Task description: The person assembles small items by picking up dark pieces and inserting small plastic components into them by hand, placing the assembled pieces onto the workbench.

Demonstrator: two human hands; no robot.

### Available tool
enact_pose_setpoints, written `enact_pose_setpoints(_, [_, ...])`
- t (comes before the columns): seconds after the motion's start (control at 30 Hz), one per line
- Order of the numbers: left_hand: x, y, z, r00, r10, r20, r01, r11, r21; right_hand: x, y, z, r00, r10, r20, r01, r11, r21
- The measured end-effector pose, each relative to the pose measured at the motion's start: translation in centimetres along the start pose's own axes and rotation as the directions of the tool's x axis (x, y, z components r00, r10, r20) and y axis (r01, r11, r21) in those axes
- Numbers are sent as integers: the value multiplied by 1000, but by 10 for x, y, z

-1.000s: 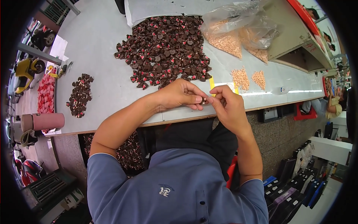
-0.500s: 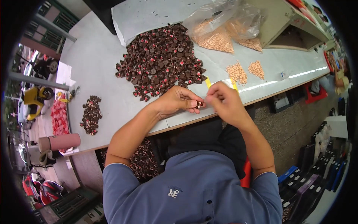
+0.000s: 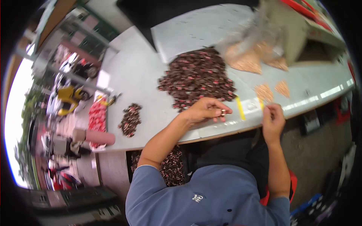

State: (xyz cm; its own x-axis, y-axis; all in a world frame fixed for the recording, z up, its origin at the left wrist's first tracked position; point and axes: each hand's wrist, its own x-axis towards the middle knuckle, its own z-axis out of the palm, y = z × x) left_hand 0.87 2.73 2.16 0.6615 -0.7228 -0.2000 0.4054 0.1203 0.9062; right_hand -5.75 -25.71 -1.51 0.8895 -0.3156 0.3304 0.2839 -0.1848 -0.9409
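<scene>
My left hand (image 3: 206, 111) is closed at the table's front edge, thumb and fingers pinching a small dark part (image 3: 223, 112) with pale spots. To its right, my right hand (image 3: 273, 118) has its fingertips pressed together. Whatever they hold, if anything, is too small and blurred to make out. Just beyond that hand lie a small heap of tan pieces (image 3: 264, 92) and a second tan heap (image 3: 282, 88). Behind my left hand spreads a large pile of dark brown parts with red-pink spots (image 3: 198, 77).
A smaller dark pile (image 3: 130, 119) lies at the left, near a pink bottle (image 3: 103, 137) and a red-pink bundle (image 3: 97, 118). Clear bags of tan pieces (image 3: 245, 62) and an open-fronted box (image 3: 293, 34) stand at the back right. Under the table are more dark parts (image 3: 173, 165).
My hands have moved apart, the right one shifting right toward the tan heaps. My left hand still pinches the small part. The whole view has swung left and blurred.
</scene>
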Motion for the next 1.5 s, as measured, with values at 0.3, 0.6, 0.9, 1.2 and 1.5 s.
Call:
enact_pose_setpoints(0.3, [-113,19,-67,460,812,-359,480,112,870,1,8,-28,1000,16,-6,-16,1000,14])
enact_pose_setpoints(0.6, [-174,8,-96,380,830,-408,816,-93,571,10,15,-26,999,25,25,-25,999,-25])
enact_pose_setpoints(0.9, [-86,38,-158,521,663,-538,401,367,840,4,7,-22,998,-53,28,55,996,-77])
enact_pose_setpoints(1.2, [-49,6,-137,527,690,-496,239,440,865,-2,6,-25,999,-25,29,27,997,-78])
enact_pose_setpoints(1.5, [-91,-23,-69,599,618,-509,145,541,828,-7,7,-24,998,20,53,-17,998,-54])
